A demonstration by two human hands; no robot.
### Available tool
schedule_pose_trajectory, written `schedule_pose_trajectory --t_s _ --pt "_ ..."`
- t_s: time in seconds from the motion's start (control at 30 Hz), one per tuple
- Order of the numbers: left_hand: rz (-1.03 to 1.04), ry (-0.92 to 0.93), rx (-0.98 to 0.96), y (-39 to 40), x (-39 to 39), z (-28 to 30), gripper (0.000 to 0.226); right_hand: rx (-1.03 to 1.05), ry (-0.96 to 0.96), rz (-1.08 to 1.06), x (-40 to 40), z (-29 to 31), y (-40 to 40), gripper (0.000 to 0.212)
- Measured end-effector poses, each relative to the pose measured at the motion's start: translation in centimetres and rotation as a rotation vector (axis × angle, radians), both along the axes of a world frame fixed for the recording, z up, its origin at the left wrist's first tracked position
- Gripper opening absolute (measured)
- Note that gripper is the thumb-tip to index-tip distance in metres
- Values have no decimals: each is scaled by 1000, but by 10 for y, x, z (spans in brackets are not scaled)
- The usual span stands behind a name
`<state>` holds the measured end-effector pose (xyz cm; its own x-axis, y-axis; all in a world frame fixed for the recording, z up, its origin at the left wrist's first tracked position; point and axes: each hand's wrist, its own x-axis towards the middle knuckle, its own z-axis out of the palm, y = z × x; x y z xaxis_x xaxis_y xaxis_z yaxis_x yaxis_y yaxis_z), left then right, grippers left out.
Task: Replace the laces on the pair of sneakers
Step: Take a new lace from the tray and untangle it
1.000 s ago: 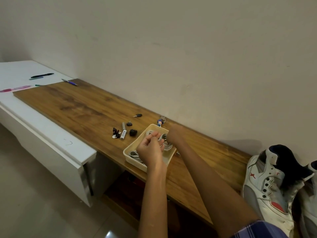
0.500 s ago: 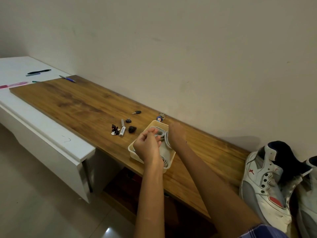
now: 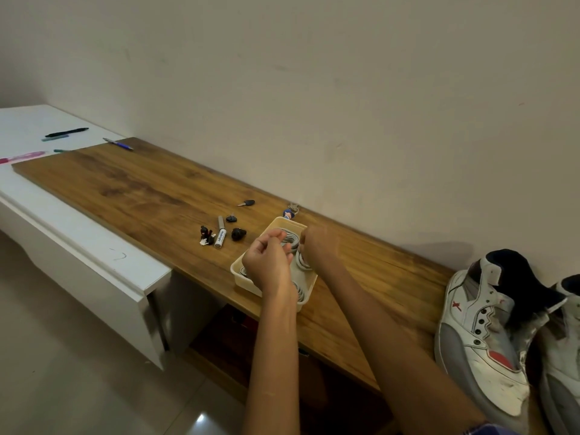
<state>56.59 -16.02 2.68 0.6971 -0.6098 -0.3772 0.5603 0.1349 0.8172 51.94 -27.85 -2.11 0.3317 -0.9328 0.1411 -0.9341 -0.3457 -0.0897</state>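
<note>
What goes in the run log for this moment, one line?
stage: fetching laces | left hand: holds grey lace over tray | right hand: on laces, grip unclear | sneakers: unlaced, at right

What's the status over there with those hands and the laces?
Left hand and right hand both pinching a grey lace over the cream tray. Sneakers unlaced, waiting at right. Nothing in the way.

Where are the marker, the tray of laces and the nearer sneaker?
marker (image 3: 221, 236), head view, middle of its white barrel.
tray (image 3: 243, 279), head view, its cream near-left wall.
sneaker (image 3: 480, 346), head view, its white side panel.
</note>
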Motion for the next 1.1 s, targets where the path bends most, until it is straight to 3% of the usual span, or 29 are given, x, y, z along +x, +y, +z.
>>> schedule_pose_trajectory --t_s 0.2,0.43,0.6,0.9,1.1 --pt "-17 -22 -6 0 -2 0 25 27 -170 -9 -3 -5 -5 20" --pt "-65 -91 -8 -4 -4 0 28 -106 -493 -47 -31 12 -3 23" --pt "-132 -174 -10 -10 -13 -1 30 -88 -463 -69 -77 11 9 24" --pt "-469 -470 30 -18 -53 -6 27 -133 -408 -51 -168 33 45 23" --pt "-589 -652 59 -20 -88 -9 28 -141 -483 -94 -202 40 53 22"
